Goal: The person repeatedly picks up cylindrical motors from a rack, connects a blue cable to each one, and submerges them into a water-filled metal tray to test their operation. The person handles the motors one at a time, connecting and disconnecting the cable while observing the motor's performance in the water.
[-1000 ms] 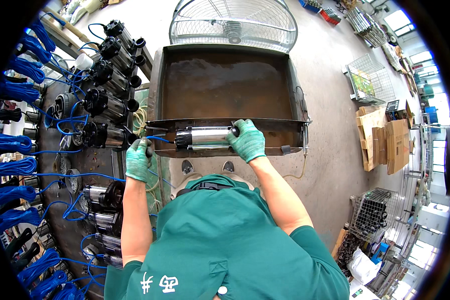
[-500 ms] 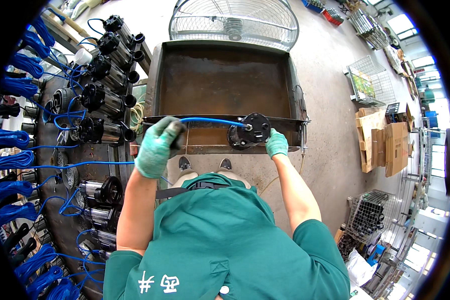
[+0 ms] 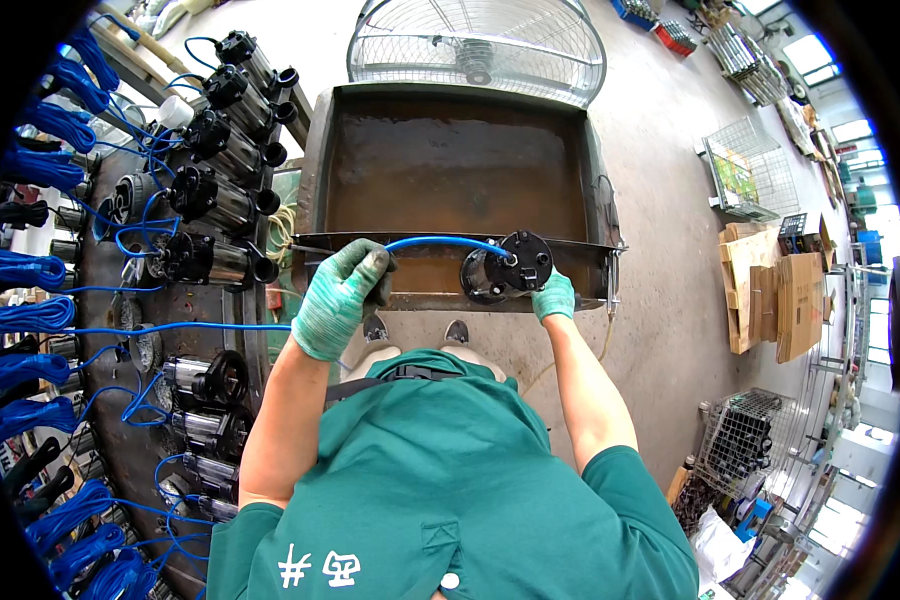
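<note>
A submersible pump (image 3: 523,262) with a black top leans over the front section of a rusty metal tank (image 3: 315,170). My right hand (image 3: 554,297), in a green glove, closes on the pump's right side; its fingertips are partly hidden. From the pump's top a blue cable (image 3: 440,241) arcs left into my left hand (image 3: 335,300), also gloved, with a darkened palm side. That hand is closed round the cable over the tank's left front corner. Farther left, the cable runs on past my wrist toward the bench.
Several pumps (image 3: 210,196) with blue cables lie on the dark bench (image 3: 105,385) at left, beside coiled cable bundles (image 3: 30,315). Brown liquid (image 3: 450,170) lies in the tank. Behind it stands a large fan guard (image 3: 478,50). Cardboard (image 3: 800,300) and wire baskets (image 3: 750,440) are at right.
My left hand has shifted slightly right, closer to the pump, and the cable between them bows a little more. My right hand stays on the pump. The view has shifted slightly.
</note>
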Demonstrator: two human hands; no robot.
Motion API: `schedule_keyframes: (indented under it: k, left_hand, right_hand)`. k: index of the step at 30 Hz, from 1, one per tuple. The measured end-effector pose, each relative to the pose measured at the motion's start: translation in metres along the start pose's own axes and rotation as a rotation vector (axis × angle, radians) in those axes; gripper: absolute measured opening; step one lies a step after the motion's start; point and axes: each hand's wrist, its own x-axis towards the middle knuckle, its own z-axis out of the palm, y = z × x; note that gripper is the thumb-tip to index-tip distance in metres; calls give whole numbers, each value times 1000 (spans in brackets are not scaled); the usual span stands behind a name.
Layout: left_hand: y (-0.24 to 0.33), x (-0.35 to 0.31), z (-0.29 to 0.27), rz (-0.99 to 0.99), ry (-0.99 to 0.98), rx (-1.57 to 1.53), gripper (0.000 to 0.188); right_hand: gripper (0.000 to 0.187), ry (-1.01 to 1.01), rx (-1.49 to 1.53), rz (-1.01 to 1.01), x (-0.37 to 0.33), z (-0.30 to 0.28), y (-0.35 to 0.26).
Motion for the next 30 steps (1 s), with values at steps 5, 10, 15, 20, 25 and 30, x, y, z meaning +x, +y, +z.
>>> schedule_keyframes:
  k: [5, 10, 15, 20, 25, 30]
  left_hand:
    - [4, -2, 3, 4, 0, 22, 24]
    - [-1, -1, 2, 33, -4, -15, 25]
    - [5, -3, 4, -11, -22, 5, 24]
    - [4, -2, 4, -41, -32, -15, 24]
    - [-12, -1, -3, 106, 42, -12, 23]
    - [-2, -15, -25, 97, 201, -47, 23]
  right_hand:
    - [15, 11, 43, -14, 5, 10, 9]
    - [15, 30, 32, -22, 3, 8, 5]
    - [15, 27, 15, -22, 1, 5, 5]
    - [15, 30, 30, -13, -1, 2, 3]
    - [24, 12, -1, -32, 3, 4, 5]
    - [28, -7, 116, -100, 5, -17, 9]
